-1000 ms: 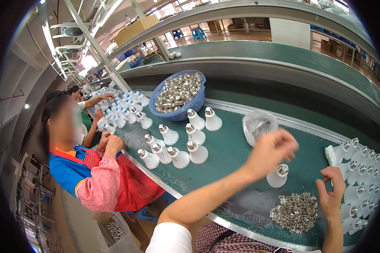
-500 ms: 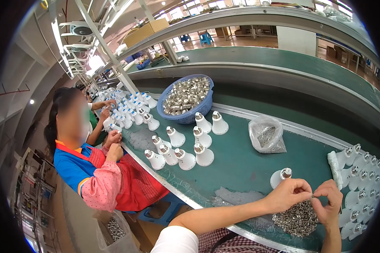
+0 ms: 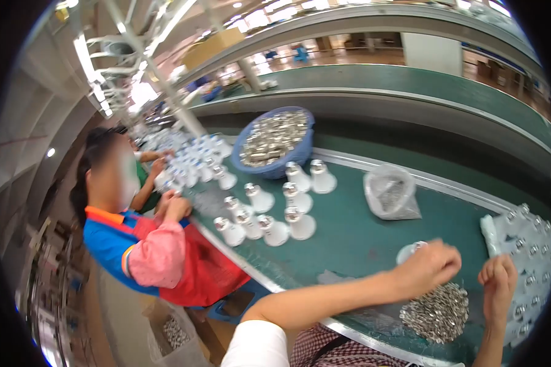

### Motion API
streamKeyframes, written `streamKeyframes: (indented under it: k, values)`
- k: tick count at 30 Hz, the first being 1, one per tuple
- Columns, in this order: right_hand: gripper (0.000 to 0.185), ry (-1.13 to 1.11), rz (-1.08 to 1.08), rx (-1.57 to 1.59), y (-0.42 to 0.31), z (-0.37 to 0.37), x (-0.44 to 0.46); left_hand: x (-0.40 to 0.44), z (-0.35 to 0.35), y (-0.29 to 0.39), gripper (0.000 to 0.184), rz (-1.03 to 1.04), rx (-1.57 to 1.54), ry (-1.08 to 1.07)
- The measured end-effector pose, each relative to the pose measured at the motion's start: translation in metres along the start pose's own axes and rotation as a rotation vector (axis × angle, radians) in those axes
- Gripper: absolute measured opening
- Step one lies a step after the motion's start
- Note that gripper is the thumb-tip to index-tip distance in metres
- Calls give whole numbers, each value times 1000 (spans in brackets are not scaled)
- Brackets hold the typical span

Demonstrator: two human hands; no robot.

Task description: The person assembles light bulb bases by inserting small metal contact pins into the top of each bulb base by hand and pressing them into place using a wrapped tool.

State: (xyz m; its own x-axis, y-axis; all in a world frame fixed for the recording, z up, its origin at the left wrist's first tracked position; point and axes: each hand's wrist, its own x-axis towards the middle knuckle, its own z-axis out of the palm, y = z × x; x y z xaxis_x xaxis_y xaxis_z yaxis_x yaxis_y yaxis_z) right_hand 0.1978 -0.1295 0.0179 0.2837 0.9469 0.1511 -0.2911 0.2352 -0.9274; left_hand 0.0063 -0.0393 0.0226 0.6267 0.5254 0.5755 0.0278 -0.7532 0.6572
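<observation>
My left hand [image 3: 427,269] is closed, fingers curled together, above the green bench. Whatever it may hold is hidden. Just behind it stands a white LED bulb [image 3: 404,254], partly covered by the hand. My right hand [image 3: 499,276] is also closed, thumb against fingers, to the right of a heap of small metal parts [image 3: 436,313]. Anything in its pinch is too small and blurred to make out. Rows of white bulbs with metal tips [image 3: 534,249] stand close beside the right hand.
A rolled white piece [image 3: 489,235] lies by the bulb rows. Farther back are a clear bag of small parts [image 3: 393,199] and a blue basket of metal caps [image 3: 306,150]. Several bulbs [image 3: 274,231] stand mid-bench. A co-worker in a red apron [image 3: 208,269] sits at left.
My hands were together, pinching something small above the heap; now they are apart. The right has moved right, the left slightly up. The view has shifted slightly.
</observation>
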Motion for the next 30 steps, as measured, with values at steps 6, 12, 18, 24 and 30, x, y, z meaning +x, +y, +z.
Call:
streamKeyframes:
  k: [6,12,18,24,30]
  values:
    - [11,-3,0,-245,-10,3,-1,112,-41,-14,22,186,873,242]
    - [11,-97,251,-150,2,10,-11,17,-2,28,16,-52,126,-194]
    - [12,-187,371,13,12,19,-17,-11,4,21,16,-58,100,-78]
    - [8,-146,305,-241,12,27,-17,-16,-2,19,16,-8,148,-90]
    - [13,-305,-701,-1086,11,23,-6,-20,-2,16,12,-103,107,-69]
